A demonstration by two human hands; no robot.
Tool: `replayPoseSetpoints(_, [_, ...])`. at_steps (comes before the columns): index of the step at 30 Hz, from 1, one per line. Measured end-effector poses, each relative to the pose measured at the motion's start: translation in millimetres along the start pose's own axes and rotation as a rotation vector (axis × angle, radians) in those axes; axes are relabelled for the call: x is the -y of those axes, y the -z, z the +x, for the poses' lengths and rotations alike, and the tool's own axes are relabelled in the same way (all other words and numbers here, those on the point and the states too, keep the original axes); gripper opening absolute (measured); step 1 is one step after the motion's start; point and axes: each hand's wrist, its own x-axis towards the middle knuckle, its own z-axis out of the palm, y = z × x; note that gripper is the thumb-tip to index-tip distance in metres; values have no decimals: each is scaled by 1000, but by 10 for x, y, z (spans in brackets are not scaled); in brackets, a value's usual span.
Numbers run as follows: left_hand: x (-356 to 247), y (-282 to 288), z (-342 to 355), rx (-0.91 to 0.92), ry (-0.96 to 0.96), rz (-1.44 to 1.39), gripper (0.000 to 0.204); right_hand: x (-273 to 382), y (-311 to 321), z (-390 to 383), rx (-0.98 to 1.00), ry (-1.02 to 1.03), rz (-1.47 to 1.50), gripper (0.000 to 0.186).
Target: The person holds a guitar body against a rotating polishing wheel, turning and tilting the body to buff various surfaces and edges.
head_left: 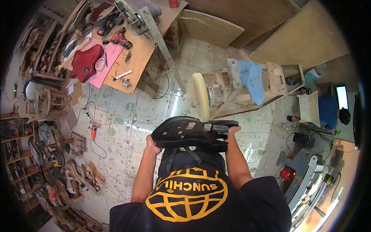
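A glossy black electric guitar body [176, 130] lies across in front of my waist, with several cut-outs and small holes in its upper face. My left hand [152, 144] is closed around its rounded left end. At the right end, by the neck pocket and horns, my right hand [232, 134] grips the edge; most of its fingers are hidden. Just beyond the body's far edge stands a pale yellow buffing wheel [200, 96], seen nearly edge-on. Its lower rim meets the guitar body in the picture, but I cannot tell whether they touch.
The wheel sits on a wooden stand [270, 79] draped with a blue cloth [251, 79]. A workbench [145, 54] at far left holds a red guitar body [88, 62] and a cordless drill [121, 38]. Shelves line the left; a cable [94, 145] trails over the tiled floor.
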Motion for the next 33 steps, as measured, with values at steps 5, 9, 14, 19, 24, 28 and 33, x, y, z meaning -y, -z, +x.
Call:
replayPoseSetpoints(5, [-180,270,13,-7,-15,-10,43,-276,-78,-214,6,-25,16,64])
replayPoseSetpoints(9, [-299,346,-83,-43,-42,-22,44,-429,-111,-347,1,-38,24,64])
replayPoseSetpoints(14, [-415,547,-125,-16,-65,-8,46,-614,-173,-506,10,-61,25,64])
replayPoseSetpoints(19, [-502,686,-242,-52,-81,-45,50,-838,-263,-649,25,-79,29,65])
replayPoseSetpoints(24, [-615,834,-342,-75,-105,-46,45,-1051,-301,-727,36,-87,43,65])
replayPoseSetpoints(28, [-704,953,-348,-48,-115,-14,45,-1183,-322,-766,44,-90,66,66])
replayPoseSetpoints(33, [-783,1191,-514,-105,-134,-55,45,-1147,-595,-1418,120,-258,67,69])
